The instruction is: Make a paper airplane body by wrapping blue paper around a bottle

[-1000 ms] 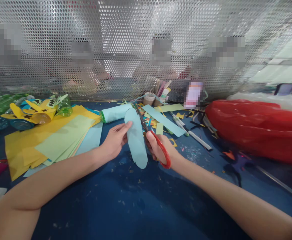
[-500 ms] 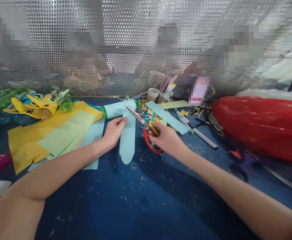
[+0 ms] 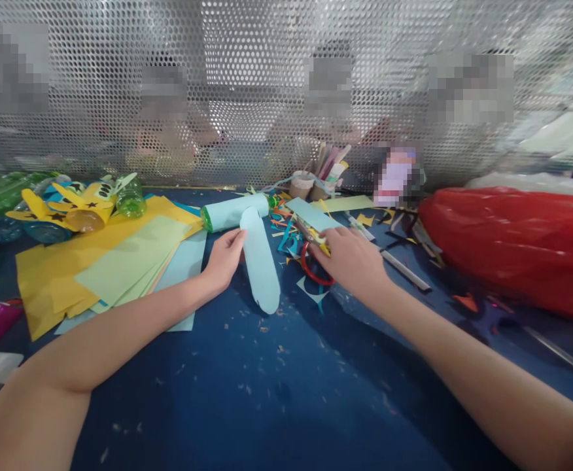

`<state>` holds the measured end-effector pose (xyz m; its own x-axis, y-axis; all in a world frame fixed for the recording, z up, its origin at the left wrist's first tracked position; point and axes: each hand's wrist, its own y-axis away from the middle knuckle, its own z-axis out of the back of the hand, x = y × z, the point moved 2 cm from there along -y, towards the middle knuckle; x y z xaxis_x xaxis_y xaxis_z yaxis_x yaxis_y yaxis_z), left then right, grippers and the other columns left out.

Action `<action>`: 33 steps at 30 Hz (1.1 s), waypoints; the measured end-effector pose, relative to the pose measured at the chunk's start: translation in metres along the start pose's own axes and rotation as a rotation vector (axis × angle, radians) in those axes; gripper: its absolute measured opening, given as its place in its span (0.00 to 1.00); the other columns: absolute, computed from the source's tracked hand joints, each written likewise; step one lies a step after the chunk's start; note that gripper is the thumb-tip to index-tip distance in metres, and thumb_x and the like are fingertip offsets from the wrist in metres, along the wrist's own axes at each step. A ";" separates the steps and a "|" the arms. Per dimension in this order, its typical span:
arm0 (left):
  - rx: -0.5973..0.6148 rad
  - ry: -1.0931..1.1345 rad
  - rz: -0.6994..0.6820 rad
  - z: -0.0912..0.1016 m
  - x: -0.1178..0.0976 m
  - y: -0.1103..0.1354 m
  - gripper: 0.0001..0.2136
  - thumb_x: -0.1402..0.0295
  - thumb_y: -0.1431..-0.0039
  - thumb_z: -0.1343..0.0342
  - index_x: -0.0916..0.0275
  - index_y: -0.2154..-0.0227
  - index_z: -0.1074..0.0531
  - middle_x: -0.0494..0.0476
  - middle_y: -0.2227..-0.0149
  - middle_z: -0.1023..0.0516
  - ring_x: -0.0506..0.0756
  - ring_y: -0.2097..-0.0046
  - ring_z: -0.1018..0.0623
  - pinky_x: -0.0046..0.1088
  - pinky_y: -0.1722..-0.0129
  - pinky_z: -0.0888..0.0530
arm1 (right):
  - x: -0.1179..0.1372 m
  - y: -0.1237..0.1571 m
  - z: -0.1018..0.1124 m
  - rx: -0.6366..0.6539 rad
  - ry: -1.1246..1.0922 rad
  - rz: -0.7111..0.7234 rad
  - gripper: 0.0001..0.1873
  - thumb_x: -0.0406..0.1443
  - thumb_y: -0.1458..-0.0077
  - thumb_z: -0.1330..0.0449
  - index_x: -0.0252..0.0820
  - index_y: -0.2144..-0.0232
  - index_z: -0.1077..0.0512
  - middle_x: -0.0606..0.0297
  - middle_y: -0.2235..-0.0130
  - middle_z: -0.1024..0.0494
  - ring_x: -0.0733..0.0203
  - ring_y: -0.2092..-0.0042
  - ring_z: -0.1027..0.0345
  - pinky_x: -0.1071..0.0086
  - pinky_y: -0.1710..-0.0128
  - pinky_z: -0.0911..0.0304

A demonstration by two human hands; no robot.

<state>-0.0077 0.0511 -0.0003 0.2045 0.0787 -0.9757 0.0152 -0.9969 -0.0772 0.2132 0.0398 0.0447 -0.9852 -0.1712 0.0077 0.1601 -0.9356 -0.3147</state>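
Note:
My left hand (image 3: 226,260) pinches the edge of a light blue paper strip (image 3: 263,268) with rounded ends, which slants down toward the right. Behind the strip's upper end lies a green plastic bottle (image 3: 207,219) wrapped in light blue paper (image 3: 230,212). My right hand (image 3: 355,258) is closed around the scissors (image 3: 311,269), which have red and yellow handles and sit low over the table, apart from the strip. Part of their blades and grips is hidden by the fingers. A curved blue paper offcut (image 3: 312,292) lies just below them.
Yellow sheets (image 3: 36,281) and pale green sheets (image 3: 129,255) lie at left, near bottles with yellow paper cutouts (image 3: 90,206). Paper scraps (image 3: 291,239) and a light blue strip (image 3: 311,214) are beyond the scissors. Cups with sticks (image 3: 301,185) stand behind. A red plastic bag (image 3: 507,245) lies at right.
My right hand has carried the scissors right and away from the strip. The strip's lower end has swung right, and a blue offcut now shows on the table.

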 end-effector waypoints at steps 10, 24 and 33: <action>0.145 0.062 0.015 -0.008 -0.002 0.006 0.13 0.57 0.48 0.40 0.63 0.70 0.25 0.53 0.72 0.23 0.53 0.69 0.25 0.31 0.66 0.27 | 0.033 0.020 -0.017 -0.076 -0.728 0.611 0.08 0.36 0.41 0.44 0.44 0.62 0.26 0.59 0.62 0.27 0.59 0.60 0.31 0.63 0.60 0.33; 0.394 0.048 0.088 -0.015 -0.004 0.011 0.18 0.51 0.47 0.41 0.65 0.70 0.23 0.56 0.72 0.22 0.53 0.67 0.24 0.31 0.63 0.29 | 0.031 0.017 -0.029 0.078 -1.031 0.018 0.17 0.48 0.46 0.42 0.42 0.77 0.32 0.69 0.78 0.32 0.67 0.76 0.40 0.70 0.77 0.43; 0.363 -0.225 -0.035 -0.014 -0.011 0.015 0.11 0.60 0.46 0.41 0.63 0.68 0.21 0.53 0.71 0.21 0.51 0.70 0.27 0.28 0.66 0.31 | 0.030 0.019 -0.031 0.053 -0.950 0.043 0.17 0.48 0.46 0.41 0.42 0.77 0.31 0.68 0.77 0.31 0.66 0.76 0.42 0.68 0.75 0.42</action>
<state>0.0037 0.0351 0.0118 -0.0097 0.1507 -0.9885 -0.3356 -0.9317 -0.1388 0.1847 0.0264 0.0092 -0.5208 -0.3632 0.7726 0.2209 -0.9315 -0.2890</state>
